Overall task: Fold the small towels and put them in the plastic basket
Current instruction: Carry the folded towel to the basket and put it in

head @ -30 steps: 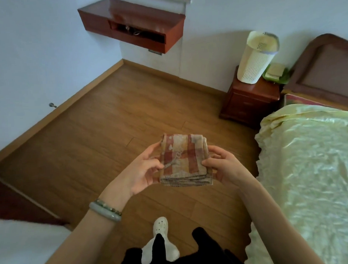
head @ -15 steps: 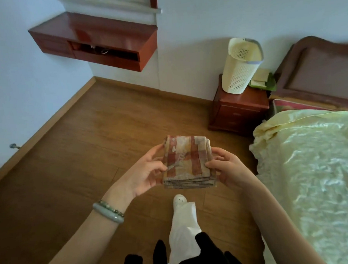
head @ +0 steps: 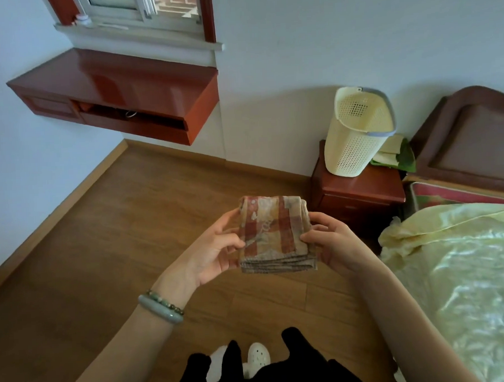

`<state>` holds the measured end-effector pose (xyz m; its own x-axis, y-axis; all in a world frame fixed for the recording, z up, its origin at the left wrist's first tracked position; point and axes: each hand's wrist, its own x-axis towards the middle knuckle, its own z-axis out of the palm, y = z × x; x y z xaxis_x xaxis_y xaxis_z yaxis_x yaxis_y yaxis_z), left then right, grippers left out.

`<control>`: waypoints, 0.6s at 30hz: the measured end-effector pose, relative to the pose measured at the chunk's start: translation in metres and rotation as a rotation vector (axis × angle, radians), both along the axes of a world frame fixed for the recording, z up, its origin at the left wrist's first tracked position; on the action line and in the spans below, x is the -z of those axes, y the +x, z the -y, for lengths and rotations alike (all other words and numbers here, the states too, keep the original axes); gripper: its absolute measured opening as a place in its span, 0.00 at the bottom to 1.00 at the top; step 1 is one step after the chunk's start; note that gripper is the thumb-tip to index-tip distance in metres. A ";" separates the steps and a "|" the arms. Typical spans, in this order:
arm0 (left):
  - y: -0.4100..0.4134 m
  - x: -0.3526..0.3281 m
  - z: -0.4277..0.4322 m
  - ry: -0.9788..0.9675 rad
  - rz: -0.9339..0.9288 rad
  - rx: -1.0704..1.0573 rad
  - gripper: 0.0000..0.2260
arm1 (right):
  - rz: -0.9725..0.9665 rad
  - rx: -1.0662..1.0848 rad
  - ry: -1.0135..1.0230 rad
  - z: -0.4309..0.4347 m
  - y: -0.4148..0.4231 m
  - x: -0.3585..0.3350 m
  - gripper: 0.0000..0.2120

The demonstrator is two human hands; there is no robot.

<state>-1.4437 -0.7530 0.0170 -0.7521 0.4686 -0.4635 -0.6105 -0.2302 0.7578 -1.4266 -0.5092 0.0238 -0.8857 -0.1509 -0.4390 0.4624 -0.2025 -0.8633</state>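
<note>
Wood floor, bed close by, folded towel held up.
Both hands, left and right, pinch its sides. Folding looks done; next, carry it to the plastic basket on the nightstand.

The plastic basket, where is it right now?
The cream plastic basket stands upper right in the head view, on the red-brown nightstand against the wall, just left of the bed's headboard.
</note>
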 end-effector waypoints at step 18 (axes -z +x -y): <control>-0.337 0.003 -0.065 -0.014 -0.042 0.288 0.29 | -0.017 0.226 0.012 -0.056 -0.277 0.012 0.15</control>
<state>-1.7809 -0.6875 0.0142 -0.6078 0.6591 -0.4428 -0.6173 -0.0415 0.7856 -1.7034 -0.4535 0.0120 -0.9039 0.0571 -0.4240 0.3917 -0.2884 -0.8737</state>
